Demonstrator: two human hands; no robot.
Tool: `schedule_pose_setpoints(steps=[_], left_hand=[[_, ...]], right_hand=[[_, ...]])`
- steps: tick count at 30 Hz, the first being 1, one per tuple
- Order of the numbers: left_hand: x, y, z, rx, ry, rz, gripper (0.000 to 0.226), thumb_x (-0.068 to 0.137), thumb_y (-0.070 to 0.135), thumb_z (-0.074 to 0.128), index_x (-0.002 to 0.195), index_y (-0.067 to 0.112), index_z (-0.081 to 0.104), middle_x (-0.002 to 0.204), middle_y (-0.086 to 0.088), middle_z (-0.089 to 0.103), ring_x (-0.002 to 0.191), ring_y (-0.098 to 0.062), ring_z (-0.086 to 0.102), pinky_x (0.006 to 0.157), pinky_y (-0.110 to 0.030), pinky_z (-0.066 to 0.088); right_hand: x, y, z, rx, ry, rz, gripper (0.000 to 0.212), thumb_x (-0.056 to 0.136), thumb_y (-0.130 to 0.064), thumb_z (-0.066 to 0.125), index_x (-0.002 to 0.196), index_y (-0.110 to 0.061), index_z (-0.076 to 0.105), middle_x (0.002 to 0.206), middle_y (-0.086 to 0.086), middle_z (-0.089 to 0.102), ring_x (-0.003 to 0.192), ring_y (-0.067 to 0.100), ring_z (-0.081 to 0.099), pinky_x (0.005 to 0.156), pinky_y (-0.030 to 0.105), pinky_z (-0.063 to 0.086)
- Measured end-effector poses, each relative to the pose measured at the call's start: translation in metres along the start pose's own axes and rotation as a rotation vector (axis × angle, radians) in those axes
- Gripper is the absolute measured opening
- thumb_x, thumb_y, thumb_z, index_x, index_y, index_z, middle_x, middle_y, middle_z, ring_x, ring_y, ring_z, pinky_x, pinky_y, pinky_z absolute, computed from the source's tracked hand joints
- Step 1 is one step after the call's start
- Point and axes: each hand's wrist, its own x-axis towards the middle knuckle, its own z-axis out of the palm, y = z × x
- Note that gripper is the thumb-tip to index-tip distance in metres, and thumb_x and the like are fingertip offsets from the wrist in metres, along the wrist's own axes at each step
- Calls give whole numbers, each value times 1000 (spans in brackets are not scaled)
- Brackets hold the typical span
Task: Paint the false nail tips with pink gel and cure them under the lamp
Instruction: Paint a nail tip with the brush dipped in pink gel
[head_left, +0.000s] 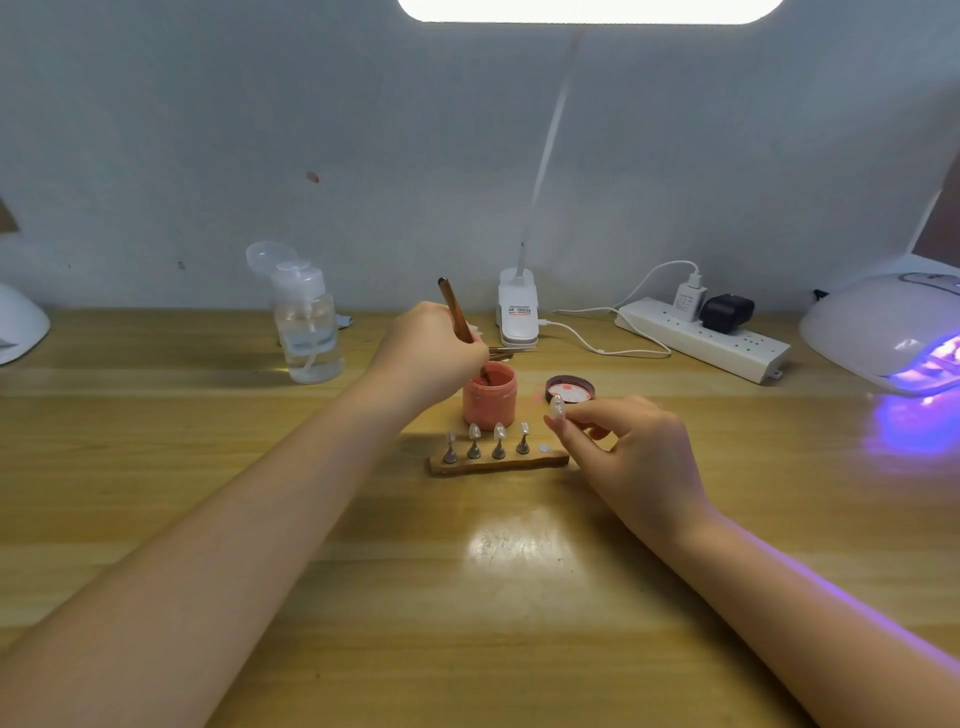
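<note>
My left hand (434, 351) grips a brown brush (456, 312), whose tip dips into the open pink gel jar (490, 397). My right hand (631, 447) pinches one clear nail tip (557, 406) on its stand, lifted just right of the jar. In front of the jar a small wooden holder (498, 462) carries several nail tips on metal stands (498, 441), and its rightmost spot shows a bare metal disc. The jar's lid (569, 388) lies upside down behind my right hand. At the far right the curing lamp (883, 327) glows purple.
A clear pump bottle (307, 325) stands at the back left. A clip-on desk lamp (517, 312) and a white power strip (701, 338) with plugs and cables sit along the wall. Another white lamp (21, 325) shows at the left edge.
</note>
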Motion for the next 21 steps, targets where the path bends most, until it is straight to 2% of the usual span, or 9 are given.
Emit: schedule_pose_setpoints(steps=[2, 4, 7, 10, 13, 16, 18, 21], left_hand=[[0, -1, 3, -2, -22, -14, 17, 92, 20, 56, 82, 12, 67, 72, 1, 61, 65, -11, 54, 53, -24, 38], [0, 0, 3, -21, -34, -23, 19, 91, 19, 57, 82, 8, 69, 74, -5, 65, 68, -16, 57, 55, -28, 45], [1, 0, 1, -73, -12, -40, 18, 91, 19, 58, 87, 7, 71, 85, -9, 70, 82, -20, 65, 70, -35, 53], [-1, 0, 3, -48, -7, -28, 18, 91, 18, 57, 90, 8, 72, 85, -5, 69, 80, -18, 63, 62, -28, 48], [-3, 2, 5, -138, -31, -58, 16, 89, 16, 61, 85, 4, 71, 88, -11, 70, 84, -21, 64, 66, -29, 49], [0, 1, 2, -251, 1, -107, 14, 87, 14, 63, 78, 5, 71, 82, -6, 69, 83, -18, 62, 66, -29, 47], [2, -2, -1, -277, 59, -129, 15, 88, 15, 63, 75, 9, 70, 76, -2, 68, 77, -14, 59, 64, -27, 45], [3, -5, -1, -255, 106, -119, 19, 89, 18, 61, 75, 10, 71, 75, -4, 69, 75, -16, 59, 71, -31, 46]], right_hand=[[0, -1, 0, 19, 7, 15, 11, 85, -21, 71, 92, -15, 77, 80, 2, 74, 75, 21, 63, 72, 43, 49], [0, -1, 0, 69, 25, 60, 11, 84, -21, 72, 92, -16, 77, 80, 0, 74, 74, 16, 64, 73, 38, 50], [1, 0, 0, 143, 35, 130, 12, 83, -21, 74, 94, -19, 77, 83, -4, 74, 73, 5, 64, 71, 22, 51], [1, 0, 2, 175, 33, 161, 11, 81, -21, 75, 92, -21, 77, 82, -8, 74, 72, 0, 63, 68, 10, 45], [0, -1, 3, 163, 24, 161, 10, 80, -21, 76, 90, -22, 78, 79, -9, 73, 72, 2, 64, 68, 13, 46], [-1, -2, 4, 174, 21, 160, 10, 80, -21, 76, 91, -22, 78, 78, -10, 72, 72, 3, 64, 69, 21, 50], [-1, -1, 4, 181, 17, 164, 11, 81, -22, 76, 92, -22, 77, 78, -10, 72, 73, 3, 64, 70, 21, 51], [-1, 0, 5, 183, 9, 169, 13, 81, -23, 75, 94, -21, 77, 81, -10, 73, 75, 0, 63, 71, 18, 50]])
